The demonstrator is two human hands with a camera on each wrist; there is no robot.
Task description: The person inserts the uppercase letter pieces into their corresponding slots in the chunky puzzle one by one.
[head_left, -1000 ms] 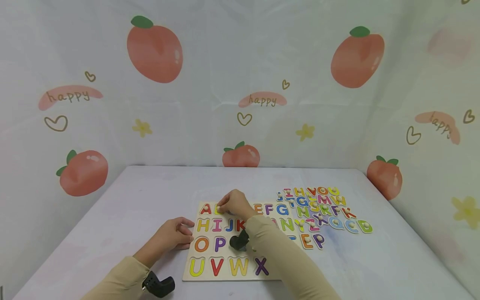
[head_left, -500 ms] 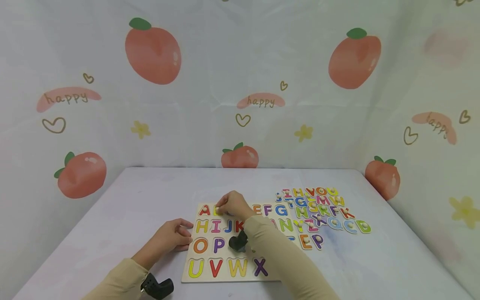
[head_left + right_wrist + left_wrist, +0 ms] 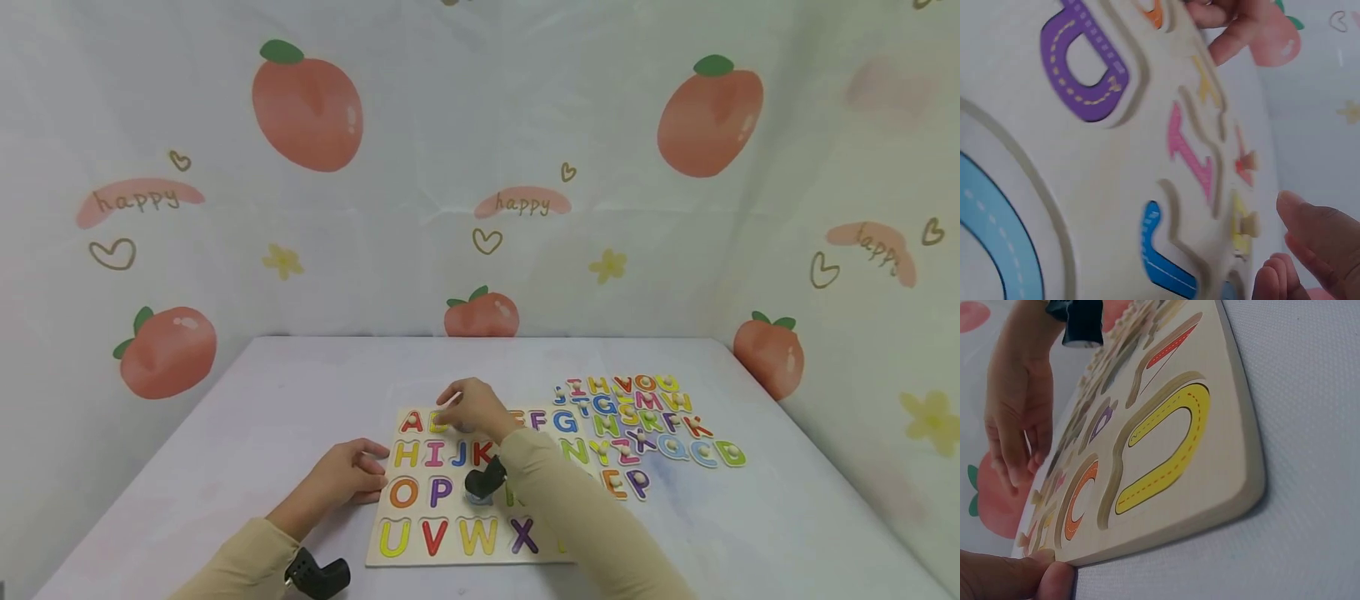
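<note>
A wooden alphabet puzzle board (image 3: 382, 517) lies flat, with coloured letter recesses. A red letter A piece (image 3: 412, 422) and a yellow letter B piece (image 3: 1048, 519), both with round wooden knobs, sit in its top row. My right hand (image 3: 476, 408) hovers just over the B; the right wrist view shows thumb and fingers apart from the B's knob (image 3: 1249, 224), holding nothing. At the board's left edge rests my left hand (image 3: 341, 475), its fingers loosely bent. In the left wrist view its thumb (image 3: 1029, 565) touches the edge. The right forearm hides several recesses.
Several loose knobbed letter pieces lie in a cluster right of the board, among them a green D (image 3: 731, 453), a purple P (image 3: 637, 482) and a red K (image 3: 697, 427). A white cloth (image 3: 480, 354) covers the table, and a printed curtain (image 3: 420, 167) hangs behind.
My right hand has let go of the B's knob and drawn slightly up and to the right, its fingers spreading. The left hand stays at the board's edge.
</note>
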